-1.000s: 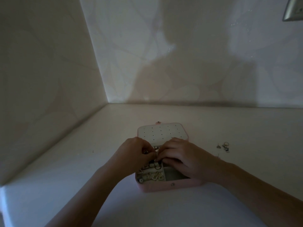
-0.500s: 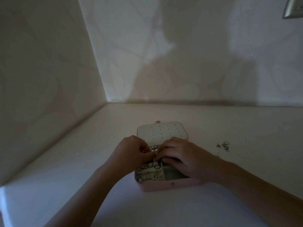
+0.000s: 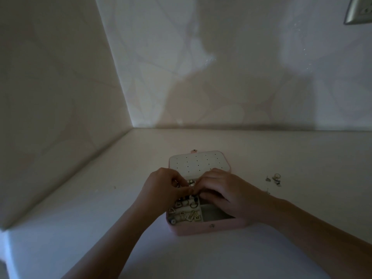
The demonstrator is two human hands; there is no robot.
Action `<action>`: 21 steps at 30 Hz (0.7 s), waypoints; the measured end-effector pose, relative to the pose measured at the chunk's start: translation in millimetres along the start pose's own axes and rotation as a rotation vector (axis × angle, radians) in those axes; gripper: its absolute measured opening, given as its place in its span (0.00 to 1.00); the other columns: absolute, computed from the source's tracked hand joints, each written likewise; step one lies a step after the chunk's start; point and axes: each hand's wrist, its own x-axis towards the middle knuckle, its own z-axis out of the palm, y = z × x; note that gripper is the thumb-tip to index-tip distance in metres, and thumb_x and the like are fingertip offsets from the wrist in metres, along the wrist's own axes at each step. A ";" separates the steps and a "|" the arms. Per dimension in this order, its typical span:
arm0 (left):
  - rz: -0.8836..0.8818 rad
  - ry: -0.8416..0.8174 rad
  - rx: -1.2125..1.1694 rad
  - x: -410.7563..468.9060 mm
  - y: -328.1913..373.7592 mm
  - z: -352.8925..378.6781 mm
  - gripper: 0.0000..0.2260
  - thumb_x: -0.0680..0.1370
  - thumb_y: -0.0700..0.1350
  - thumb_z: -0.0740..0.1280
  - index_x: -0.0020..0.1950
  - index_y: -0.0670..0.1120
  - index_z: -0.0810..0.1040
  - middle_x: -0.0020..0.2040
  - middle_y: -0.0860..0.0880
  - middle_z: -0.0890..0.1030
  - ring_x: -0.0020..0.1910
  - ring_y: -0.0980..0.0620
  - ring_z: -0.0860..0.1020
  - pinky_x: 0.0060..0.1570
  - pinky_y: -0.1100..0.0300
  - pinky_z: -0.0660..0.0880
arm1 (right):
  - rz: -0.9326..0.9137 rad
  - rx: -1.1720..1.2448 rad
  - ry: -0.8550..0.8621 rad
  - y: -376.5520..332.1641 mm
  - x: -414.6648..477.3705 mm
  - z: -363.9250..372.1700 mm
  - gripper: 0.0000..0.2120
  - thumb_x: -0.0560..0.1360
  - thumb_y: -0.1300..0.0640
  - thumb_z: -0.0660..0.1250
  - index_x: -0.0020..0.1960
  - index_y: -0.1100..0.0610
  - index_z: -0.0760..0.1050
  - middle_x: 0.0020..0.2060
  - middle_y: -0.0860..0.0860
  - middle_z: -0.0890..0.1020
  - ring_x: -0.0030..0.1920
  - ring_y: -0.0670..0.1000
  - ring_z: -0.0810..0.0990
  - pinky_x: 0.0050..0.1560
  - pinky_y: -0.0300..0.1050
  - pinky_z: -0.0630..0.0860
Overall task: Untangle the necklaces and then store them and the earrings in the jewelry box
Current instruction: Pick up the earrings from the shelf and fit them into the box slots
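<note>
While jewelry box (image 3: 201, 230) lies open | left hand (image 3: 161, 190), right hand (image 3: 225, 194) | fingers curled, pinching earring (image 3: 190, 183)

A pale worktop (image 3: 80, 228) fills a dim corner, meeting a left wall (image 3: 50, 87) and a back wall (image 3: 221, 57), both faced in a light surface with a faint curved, leaf-like pattern. A broad soft shadow lies across the back wall. A silver-grey outlet plate (image 3: 360, 11) sits high at the right edge. One tiny dark speck (image 3: 115, 187) lies on the worktop at left
</note>
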 end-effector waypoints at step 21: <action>0.108 -0.064 -0.100 -1.8 -26.0 -27.3 0.04 0.72 0.49 0.74 0.38 0.56 0.81 0.29 0.58 0.73 0.26 0.65 0.69 0.28 0.72 0.63 | -0.083 -0.267 -0.077 -7.7 10.8 3.9 0.21 0.81 0.44 0.51 0.65 0.50 0.76 0.55 0.47 0.79 0.57 0.48 0.74 0.53 0.50 0.77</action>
